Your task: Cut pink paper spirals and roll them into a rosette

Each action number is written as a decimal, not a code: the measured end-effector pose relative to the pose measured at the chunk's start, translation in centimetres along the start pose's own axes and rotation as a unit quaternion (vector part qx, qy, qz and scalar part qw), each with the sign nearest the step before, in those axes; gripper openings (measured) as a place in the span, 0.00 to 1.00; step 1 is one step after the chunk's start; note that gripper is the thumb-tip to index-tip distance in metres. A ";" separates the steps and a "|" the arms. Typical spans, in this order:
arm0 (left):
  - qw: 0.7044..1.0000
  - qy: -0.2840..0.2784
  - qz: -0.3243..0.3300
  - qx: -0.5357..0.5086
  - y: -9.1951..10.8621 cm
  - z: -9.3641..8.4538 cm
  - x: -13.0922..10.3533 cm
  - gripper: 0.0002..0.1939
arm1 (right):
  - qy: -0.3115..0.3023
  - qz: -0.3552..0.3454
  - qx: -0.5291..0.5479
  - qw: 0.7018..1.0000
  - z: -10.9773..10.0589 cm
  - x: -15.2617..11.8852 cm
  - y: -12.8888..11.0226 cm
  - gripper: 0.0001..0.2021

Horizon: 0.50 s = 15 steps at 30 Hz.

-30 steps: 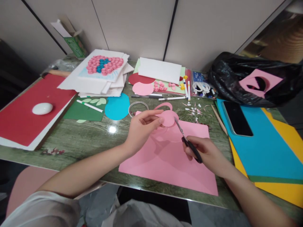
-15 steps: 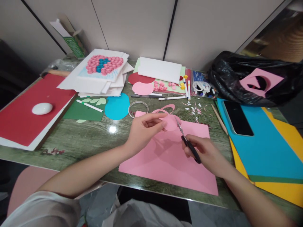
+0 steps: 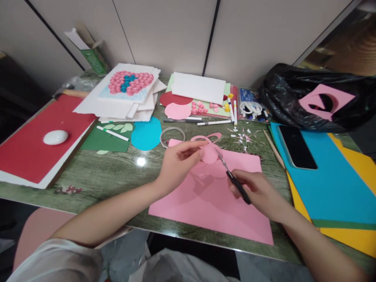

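Note:
Between thumb and fingers, my left hand (image 3: 179,166) pinches a rounded piece of pink paper (image 3: 210,153), with a curled paper strip (image 3: 216,137) trailing from it at the back. My right hand (image 3: 254,190) grips a pair of scissors (image 3: 237,186) by its black handles. The blades meet the right part of the rounded piece, and how far apart they are is hard to make out. Both hands are above a large pink sheet (image 3: 211,211) lying on the table. Just behind my left hand lies a roll of tape (image 3: 161,137).
At right, a phone (image 3: 298,147) rests on blue paper (image 3: 337,180), in front of a black plastic bag (image 3: 282,90). Paper scraps (image 3: 243,138) and a wooden stick (image 3: 273,149) lie nearby. Leftward are a blue paper circle (image 3: 146,134), a flower-covered sheet (image 3: 132,84) and a red board (image 3: 32,152).
The rounded pink piece has turned slightly in my left hand, and its curled strip has shifted right. The scissor blades sit a little lower against it. The whole view has moved slightly.

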<state>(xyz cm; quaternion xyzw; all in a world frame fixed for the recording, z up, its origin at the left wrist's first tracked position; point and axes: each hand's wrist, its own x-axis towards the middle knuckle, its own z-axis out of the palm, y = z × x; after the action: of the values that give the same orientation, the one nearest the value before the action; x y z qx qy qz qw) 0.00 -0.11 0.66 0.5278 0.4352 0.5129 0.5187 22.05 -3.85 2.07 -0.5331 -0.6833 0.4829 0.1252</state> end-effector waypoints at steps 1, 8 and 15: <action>1.000 0.001 0.001 0.002 0.0 0.0 0.0 0.09 | -0.003 -0.001 0.001 1.000 0.0 0.0 0.0 0.08; 1.000 -0.013 0.016 -0.004 0.2 0.0 0.1 0.09 | -0.015 -0.003 -0.002 1.000 -0.3 -0.1 0.0 0.08; 1.000 -0.019 0.002 0.019 0.4 -0.2 -0.1 0.10 | -0.054 0.003 0.069 0.996 -0.7 0.0 0.2 0.09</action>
<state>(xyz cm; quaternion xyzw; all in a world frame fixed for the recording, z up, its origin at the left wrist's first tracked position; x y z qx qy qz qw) -0.20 -0.19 1.09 0.5481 0.4338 0.4951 0.5160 22.62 -3.49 2.25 -0.4986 -0.6523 0.5575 0.1227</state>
